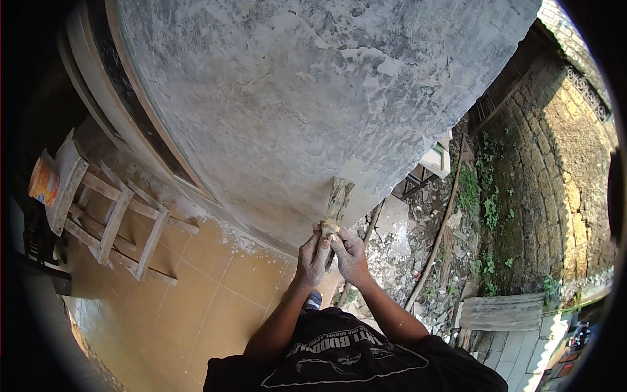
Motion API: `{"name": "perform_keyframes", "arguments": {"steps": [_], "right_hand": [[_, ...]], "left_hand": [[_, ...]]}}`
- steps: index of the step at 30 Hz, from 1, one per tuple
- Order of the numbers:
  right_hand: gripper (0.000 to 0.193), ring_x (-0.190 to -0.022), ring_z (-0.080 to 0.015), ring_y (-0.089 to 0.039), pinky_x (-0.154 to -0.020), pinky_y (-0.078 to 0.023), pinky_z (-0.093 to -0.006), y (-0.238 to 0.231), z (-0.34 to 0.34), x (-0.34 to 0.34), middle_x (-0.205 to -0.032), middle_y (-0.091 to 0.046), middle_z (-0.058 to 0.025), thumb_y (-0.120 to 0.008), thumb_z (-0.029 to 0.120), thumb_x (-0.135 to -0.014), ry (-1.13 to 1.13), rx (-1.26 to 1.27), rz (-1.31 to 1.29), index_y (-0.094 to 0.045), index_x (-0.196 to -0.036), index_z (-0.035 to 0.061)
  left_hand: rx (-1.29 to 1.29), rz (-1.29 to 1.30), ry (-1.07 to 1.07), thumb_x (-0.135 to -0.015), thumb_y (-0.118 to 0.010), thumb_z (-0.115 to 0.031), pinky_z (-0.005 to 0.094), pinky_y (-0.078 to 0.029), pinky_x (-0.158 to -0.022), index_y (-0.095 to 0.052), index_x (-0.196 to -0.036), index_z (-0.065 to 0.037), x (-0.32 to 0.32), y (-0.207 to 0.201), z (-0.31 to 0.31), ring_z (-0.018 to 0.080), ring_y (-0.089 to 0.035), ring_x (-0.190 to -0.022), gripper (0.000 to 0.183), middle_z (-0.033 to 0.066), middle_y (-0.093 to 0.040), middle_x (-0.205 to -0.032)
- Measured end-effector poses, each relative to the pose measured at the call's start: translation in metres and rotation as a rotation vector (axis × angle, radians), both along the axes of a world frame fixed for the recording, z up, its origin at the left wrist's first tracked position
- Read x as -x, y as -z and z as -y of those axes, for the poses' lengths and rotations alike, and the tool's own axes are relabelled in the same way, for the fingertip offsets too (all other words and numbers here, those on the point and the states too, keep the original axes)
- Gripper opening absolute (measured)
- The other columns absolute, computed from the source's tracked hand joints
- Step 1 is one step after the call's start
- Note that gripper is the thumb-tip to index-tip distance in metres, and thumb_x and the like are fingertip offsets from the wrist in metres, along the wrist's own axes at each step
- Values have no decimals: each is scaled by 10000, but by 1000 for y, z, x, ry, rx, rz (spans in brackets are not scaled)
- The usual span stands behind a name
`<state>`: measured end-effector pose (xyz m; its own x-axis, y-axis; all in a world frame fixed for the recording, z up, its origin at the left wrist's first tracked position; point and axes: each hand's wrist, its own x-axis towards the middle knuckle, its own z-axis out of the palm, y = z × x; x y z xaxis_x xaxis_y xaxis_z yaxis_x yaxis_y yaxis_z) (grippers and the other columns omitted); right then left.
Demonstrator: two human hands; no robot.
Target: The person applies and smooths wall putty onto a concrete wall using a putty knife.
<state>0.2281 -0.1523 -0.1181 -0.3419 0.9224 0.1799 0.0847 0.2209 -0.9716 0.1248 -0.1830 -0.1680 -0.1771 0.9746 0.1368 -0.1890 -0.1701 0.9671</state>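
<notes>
The L hand (312,259) & R hand (351,257), both dusty, have fingers clamped on the handle of a flat grey-stained scraper (340,201). Its blade is against the rough grey plastered wall (287,98), nr its lower R edge. Toward the tan tiled floor's (212,287) L edge stands a whitish wooden stand (113,227) w/ an orange round bucket (43,183).

wooden stand (113,225) | orange bucket (44,180) | tiled floor (241,277) | pale rubble (392,228)

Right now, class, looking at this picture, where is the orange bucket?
The orange bucket is near the far left edge of the head view, at the top of the wooden stand and apparently resting on it.
</notes>
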Motion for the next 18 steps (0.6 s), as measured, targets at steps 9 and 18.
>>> {"name": "perform_keyframes", "arguments": {"steps": [9, 18], "right_hand": [[262, -873, -111, -556, -760, -445, -248, 13, -15, -5, -949, -602, -37, -486, 155, -933, -154, 201, -175, -558, -1092, -40], [257, -878, -108, -572, -783, -458, -231, 6, -14, 2, -1000, -622, -68, -459, 119, -935, -156, 161, -309, -548, -1124, -31]], "left_hand": [[-31, -236, -149, -928, -429, -251, 362, -453, -614, -538, -1072, 42, -3, -19, -7, 253, -582, -661, 344, 184, -593, -771], [-65, -320, -206, -928, -432, -261, 368, -471, -631, -542, -1085, 52, 0, -30, -8, 297, -636, -715, 367, 209, -619, -798]]}}
